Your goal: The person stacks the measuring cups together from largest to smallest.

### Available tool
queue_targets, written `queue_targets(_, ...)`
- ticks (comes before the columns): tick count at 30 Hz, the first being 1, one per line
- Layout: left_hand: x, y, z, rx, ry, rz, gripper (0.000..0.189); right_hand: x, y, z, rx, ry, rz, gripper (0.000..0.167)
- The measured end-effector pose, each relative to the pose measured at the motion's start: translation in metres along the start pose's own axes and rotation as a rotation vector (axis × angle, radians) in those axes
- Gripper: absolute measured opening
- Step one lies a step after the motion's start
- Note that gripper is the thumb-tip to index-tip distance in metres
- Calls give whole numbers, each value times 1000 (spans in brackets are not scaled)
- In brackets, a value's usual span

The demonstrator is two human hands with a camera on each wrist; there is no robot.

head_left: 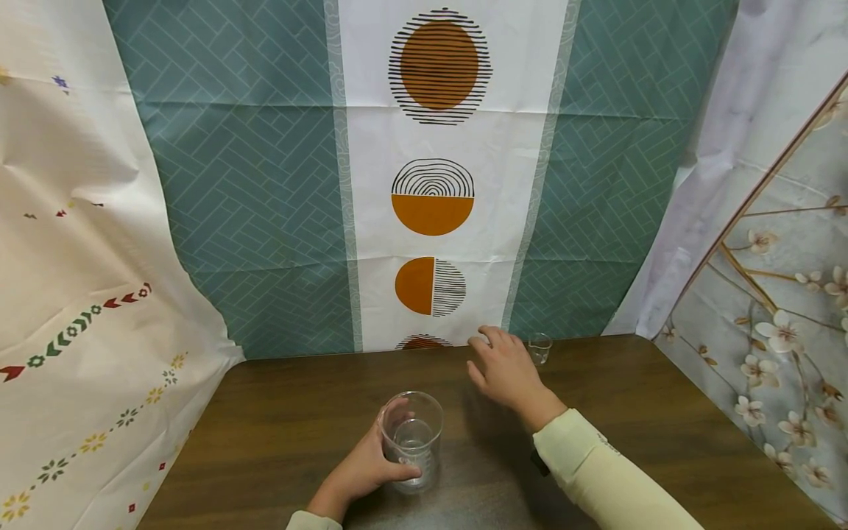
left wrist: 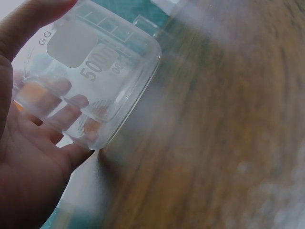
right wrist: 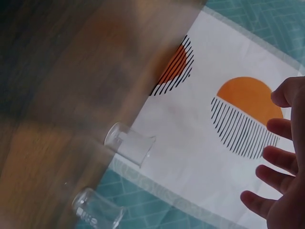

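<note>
My left hand (head_left: pixel 363 465) grips a large clear glass beaker (head_left: pixel 427 445) near the front middle of the table, thumb on the near side and fingers around the far side. Printed markings and a rounded inner outline show on the beaker (left wrist: pixel 107 62) in the left wrist view; a smaller glass seems to stand inside it. Toward the table's back edge, my right hand (head_left: pixel 509 372) hovers with fingers spread and loosely bent, holding nothing. Two small glass beakers, one (right wrist: pixel 129 144) beside the other (right wrist: pixel 97 210), stand near that edge. From the head view, one small beaker (head_left: pixel 539 349) shows just right of the hand.
The brown wooden table (head_left: pixel 285 419) ends at a hanging green and white cloth (head_left: pixel 265 221) with orange circles. A cream patterned cloth (head_left: pixel 79 243) hangs on the left, a floral one (head_left: pixel 762 294) on the right.
</note>
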State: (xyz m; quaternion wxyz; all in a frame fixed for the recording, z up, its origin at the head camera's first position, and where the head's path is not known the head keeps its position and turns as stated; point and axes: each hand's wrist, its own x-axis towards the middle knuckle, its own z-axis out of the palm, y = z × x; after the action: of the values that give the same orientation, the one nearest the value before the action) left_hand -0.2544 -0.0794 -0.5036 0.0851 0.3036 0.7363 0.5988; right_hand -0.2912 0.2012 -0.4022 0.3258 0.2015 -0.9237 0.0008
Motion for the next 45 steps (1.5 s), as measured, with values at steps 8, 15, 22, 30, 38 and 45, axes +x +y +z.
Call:
queue_targets(8,-1,1,0,9,4,-8,101,0,10,2,7,-17,31,31)
queue_targets(15,0,1,0,7,-1,10,101,3,21,1,17,-35,45,31)
queue_targets(22,1,0,-1,-2,-15,21,101,5,31,4,17,-66,73,32)
queue_targets(30,1,1,0,0,-17,8,101,6,38,3,35,-93,111,33)
queue_targets(38,1,0,-1,7,-15,4,100,8,46,5,36,-135,148,35)
queue_targets(45,1,1,-1,1,-15,7,101,12,53,7,43,-140,166,34)
